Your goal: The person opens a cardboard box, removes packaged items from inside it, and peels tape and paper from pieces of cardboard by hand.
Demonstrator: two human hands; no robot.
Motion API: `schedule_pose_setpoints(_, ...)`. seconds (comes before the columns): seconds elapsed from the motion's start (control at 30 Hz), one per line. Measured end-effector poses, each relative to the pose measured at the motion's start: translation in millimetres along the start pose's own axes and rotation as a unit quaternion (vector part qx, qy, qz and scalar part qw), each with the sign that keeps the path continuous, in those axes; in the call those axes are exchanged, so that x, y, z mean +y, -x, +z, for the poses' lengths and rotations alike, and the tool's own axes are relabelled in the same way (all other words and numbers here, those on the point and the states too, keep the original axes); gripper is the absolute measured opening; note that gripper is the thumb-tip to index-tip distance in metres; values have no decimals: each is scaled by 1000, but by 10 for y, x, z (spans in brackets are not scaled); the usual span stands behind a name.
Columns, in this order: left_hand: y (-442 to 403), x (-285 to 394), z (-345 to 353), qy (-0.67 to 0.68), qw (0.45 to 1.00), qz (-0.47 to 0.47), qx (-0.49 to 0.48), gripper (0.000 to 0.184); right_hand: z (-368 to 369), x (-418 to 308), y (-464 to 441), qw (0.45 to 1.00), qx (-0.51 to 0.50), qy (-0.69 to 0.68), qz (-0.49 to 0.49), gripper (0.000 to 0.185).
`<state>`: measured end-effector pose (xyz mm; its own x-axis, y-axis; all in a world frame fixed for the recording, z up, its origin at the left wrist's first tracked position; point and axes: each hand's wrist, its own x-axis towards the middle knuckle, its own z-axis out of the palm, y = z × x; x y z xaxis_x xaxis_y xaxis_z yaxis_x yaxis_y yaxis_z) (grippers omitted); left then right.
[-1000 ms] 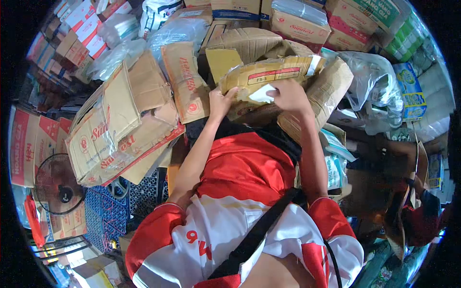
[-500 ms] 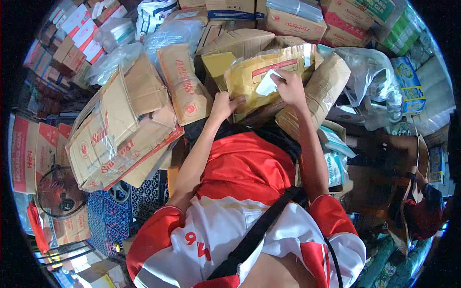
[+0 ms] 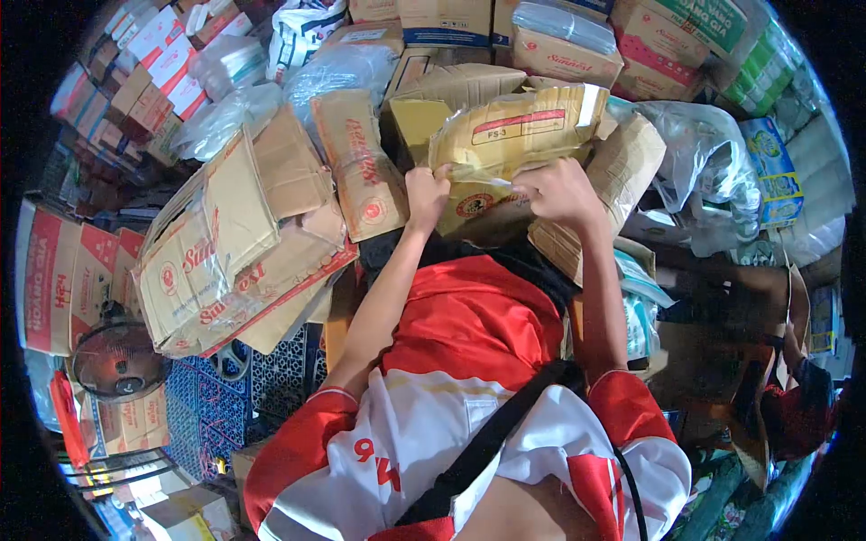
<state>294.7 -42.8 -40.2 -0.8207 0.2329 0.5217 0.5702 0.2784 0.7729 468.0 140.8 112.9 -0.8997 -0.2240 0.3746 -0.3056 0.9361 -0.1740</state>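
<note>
In front of my lap stands an open cardboard box; its raised panel bears a red-framed "FS-3" label. My left hand is closed on the left edge of that panel, thumb up. My right hand is a fist, knuckles up, in front of the panel's lower right part. A little white scrap shows at its fingers, and a shiny strip like clear tape runs from there toward my left hand. Beside my left hand leans a flattened Sunnest carton. To the right of my right hand is a folded brown carton.
Flattened cartons are piled at the left, above blue plastic crates and near a fan. Stacked boxes and plastic bags line the back. Another person's dark sleeve shows at the far right.
My right hand has moved down and slightly right, turning knuckles up; the white piece now shows only as a small bit. More of the printed label is uncovered. My left hand stays at the panel edge.
</note>
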Motion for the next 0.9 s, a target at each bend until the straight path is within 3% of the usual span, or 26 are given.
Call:
schedule_pose_setpoints(0.2,29,93,-36,-96,995,-16,0,39,4,-184,-25,997,-66,18,-26,13)
schedule_pose_setpoints(0.6,43,115,-33,-105,994,-22,33,42,15,-463,-11,993,-106,19,-52,13)
schedule_pose_setpoints(0.73,42,-152,17,-112,993,-23,20,38,-273,-402,18,990,-33,-101,-95,13)
schedule_pose_setpoints(0.77,59,-300,33,-124,991,-39,22,37,-470,-459,75,972,57,-208,-95,21)
schedule_pose_setpoints(0.83,85,-495,80,-116,991,-65,18,37,-846,-530,252,971,231,-67,16,10)
schedule_pose_setpoints(0.9,75,-373,41,-105,989,-107,-14,38,-1169,-543,424,949,290,5,126,5)
